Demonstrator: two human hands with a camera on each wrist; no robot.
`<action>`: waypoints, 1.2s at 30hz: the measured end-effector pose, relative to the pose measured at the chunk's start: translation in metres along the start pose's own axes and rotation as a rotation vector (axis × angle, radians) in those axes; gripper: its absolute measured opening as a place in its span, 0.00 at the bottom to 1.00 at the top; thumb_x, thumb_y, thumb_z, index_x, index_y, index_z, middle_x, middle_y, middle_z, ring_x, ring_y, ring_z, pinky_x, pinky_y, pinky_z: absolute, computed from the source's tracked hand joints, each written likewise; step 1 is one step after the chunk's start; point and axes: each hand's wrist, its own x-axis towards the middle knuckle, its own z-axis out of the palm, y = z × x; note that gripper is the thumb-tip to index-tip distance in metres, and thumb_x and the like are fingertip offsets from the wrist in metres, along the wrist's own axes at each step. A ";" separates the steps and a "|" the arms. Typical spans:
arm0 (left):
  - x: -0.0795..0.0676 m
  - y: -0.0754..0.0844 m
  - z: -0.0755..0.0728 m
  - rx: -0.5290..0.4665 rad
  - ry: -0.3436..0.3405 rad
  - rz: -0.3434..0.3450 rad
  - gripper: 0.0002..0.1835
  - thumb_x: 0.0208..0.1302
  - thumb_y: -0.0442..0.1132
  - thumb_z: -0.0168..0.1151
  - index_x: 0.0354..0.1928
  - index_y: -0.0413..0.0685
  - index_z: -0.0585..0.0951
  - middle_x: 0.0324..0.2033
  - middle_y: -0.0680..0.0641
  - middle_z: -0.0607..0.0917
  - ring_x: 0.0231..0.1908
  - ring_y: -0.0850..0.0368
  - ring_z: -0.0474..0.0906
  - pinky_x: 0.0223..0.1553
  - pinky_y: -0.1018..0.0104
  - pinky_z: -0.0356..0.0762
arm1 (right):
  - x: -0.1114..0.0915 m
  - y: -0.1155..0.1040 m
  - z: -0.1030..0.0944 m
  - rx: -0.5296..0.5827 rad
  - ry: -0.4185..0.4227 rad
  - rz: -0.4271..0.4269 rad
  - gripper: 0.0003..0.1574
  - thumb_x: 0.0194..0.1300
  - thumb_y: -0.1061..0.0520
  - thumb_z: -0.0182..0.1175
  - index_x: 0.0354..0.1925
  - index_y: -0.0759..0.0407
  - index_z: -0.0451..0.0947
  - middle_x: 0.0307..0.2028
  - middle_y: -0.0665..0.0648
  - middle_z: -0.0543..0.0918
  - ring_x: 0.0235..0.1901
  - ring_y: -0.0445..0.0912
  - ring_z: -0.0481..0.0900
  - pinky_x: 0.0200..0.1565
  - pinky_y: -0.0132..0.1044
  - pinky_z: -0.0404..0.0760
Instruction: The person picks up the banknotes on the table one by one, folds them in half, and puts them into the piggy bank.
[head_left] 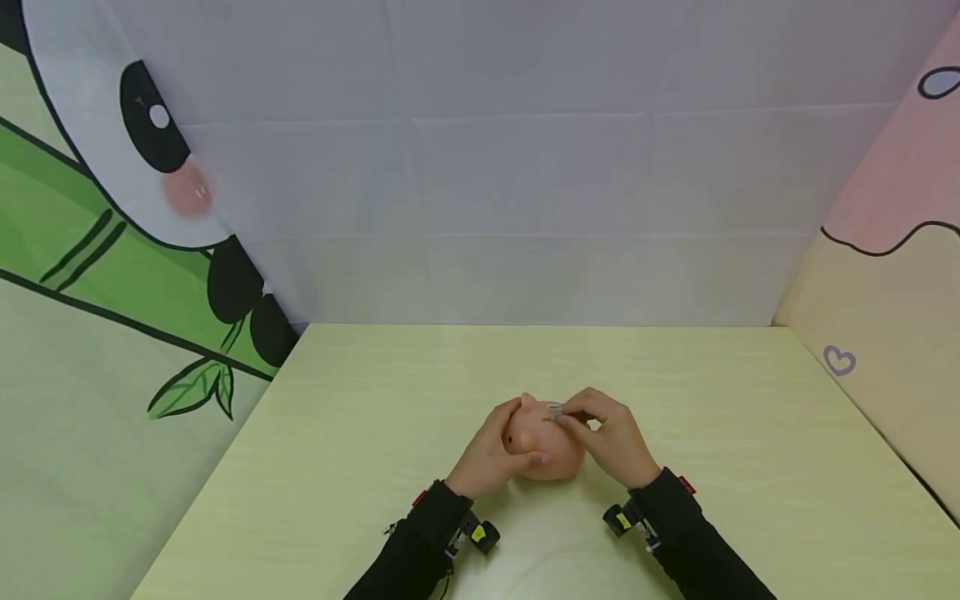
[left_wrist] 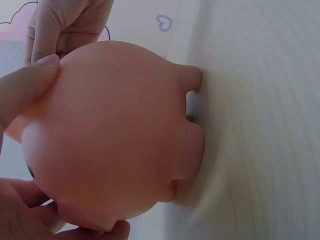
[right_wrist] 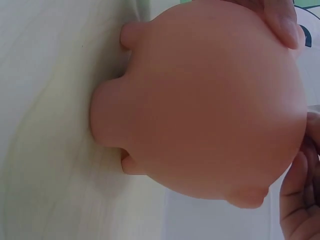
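Observation:
A round pink piggy bank stands on its short feet on the table, its snout and a dark eye turned to the left. My left hand grips it around the head, thumb on the near side and fingers on the far side. With thumb and fingertips my right hand pinches a small, flat greyish piece right at the pig's top; cannot tell its exact kind. In the right wrist view the pig's body hides that piece, and the right fingers show behind its back.
The pale wood-look table extends around the pig on all sides. A whitish cloth backdrop rises at the far edge, with printed cartoon side panels. Dark sleeves and wrist cameras sit close to the tabletop in front of the pig.

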 end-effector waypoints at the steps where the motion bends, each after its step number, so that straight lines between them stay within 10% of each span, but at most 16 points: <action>1: 0.000 0.000 0.000 0.000 0.001 -0.005 0.51 0.58 0.52 0.71 0.76 0.46 0.54 0.73 0.44 0.60 0.68 0.46 0.64 0.65 0.47 0.67 | 0.000 0.000 0.000 -0.004 -0.003 0.005 0.11 0.56 0.66 0.70 0.35 0.51 0.85 0.33 0.47 0.83 0.30 0.35 0.73 0.32 0.29 0.75; 27: 0.001 -0.004 0.000 -0.001 -0.002 0.001 0.51 0.58 0.53 0.71 0.76 0.47 0.53 0.73 0.45 0.59 0.70 0.47 0.63 0.67 0.46 0.65 | 0.003 -0.010 -0.001 0.035 0.008 0.043 0.10 0.60 0.66 0.67 0.39 0.55 0.83 0.35 0.49 0.85 0.36 0.36 0.81 0.40 0.28 0.81; 36: 0.000 -0.003 -0.001 -0.001 -0.009 0.010 0.51 0.58 0.53 0.71 0.76 0.46 0.53 0.73 0.44 0.59 0.70 0.46 0.62 0.67 0.45 0.65 | 0.003 -0.006 0.002 -0.105 0.024 -0.100 0.11 0.55 0.69 0.70 0.35 0.56 0.82 0.32 0.48 0.83 0.30 0.35 0.75 0.31 0.29 0.76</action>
